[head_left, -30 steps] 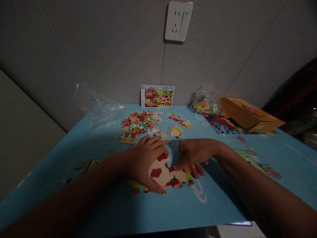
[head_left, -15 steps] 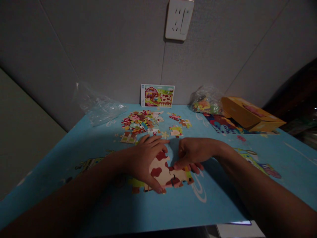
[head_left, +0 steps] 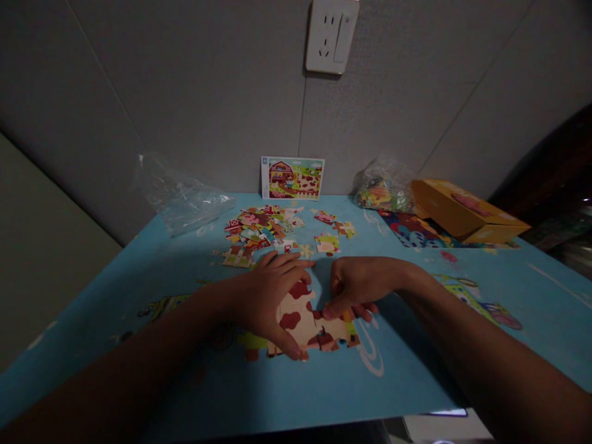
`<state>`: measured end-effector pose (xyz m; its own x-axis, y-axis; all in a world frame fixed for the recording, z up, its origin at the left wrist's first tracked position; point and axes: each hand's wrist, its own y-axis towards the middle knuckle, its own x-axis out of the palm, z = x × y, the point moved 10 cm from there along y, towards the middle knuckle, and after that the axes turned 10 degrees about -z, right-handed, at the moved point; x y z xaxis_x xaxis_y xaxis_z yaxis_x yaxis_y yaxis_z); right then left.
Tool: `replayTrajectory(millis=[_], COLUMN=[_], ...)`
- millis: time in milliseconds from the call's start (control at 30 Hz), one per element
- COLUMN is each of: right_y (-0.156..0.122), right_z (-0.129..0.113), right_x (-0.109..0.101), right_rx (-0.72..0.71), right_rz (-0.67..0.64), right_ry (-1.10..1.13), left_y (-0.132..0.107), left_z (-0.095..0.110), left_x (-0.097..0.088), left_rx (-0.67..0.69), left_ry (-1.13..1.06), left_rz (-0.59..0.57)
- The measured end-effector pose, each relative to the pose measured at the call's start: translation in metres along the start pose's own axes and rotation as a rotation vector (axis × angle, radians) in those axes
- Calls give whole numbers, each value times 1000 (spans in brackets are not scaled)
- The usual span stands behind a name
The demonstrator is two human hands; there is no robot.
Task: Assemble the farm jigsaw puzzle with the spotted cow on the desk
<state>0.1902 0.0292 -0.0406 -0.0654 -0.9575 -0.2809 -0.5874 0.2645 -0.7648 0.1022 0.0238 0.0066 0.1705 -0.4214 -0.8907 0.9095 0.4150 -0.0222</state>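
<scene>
A joined patch of puzzle pieces (head_left: pixel 309 325), cream with red-brown cow spots, lies on the blue printed table mat (head_left: pixel 296 388). My left hand (head_left: pixel 271 293) lies over its left part, fingers spread along the top and thumb pressed at its lower edge. My right hand (head_left: pixel 358 285) rests on the patch's right part with the fingers curled and the fingertips pressing down on the pieces. The two hands almost touch above the patch.
A heap of loose puzzle pieces (head_left: pixel 259 231) lies behind the hands, with a few stray ones (head_left: pixel 329 242) to its right. A picture card (head_left: pixel 292 178) leans on the wall. A clear plastic bag (head_left: pixel 182 198) lies at the left; a bag of pieces (head_left: pixel 382 192) and a yellow box (head_left: pixel 465 213) at the right.
Both hands stay on the joined pieces; my right fingers have curled in a little more. The view has shifted slightly.
</scene>
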Motion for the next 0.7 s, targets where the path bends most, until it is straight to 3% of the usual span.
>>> replayTrajectory(millis=[233, 700], right_y=[1, -4], right_z=[-3, -2], right_x=[4, -5], right_rx=[-18, 10], right_rz=[-18, 53], right_ry=[34, -37], left_y=[0, 1], left_z=[19, 17], left_x=[-3, -1], left_rx=[113, 150], left_ry=[-6, -47], left_rz=[-16, -17])
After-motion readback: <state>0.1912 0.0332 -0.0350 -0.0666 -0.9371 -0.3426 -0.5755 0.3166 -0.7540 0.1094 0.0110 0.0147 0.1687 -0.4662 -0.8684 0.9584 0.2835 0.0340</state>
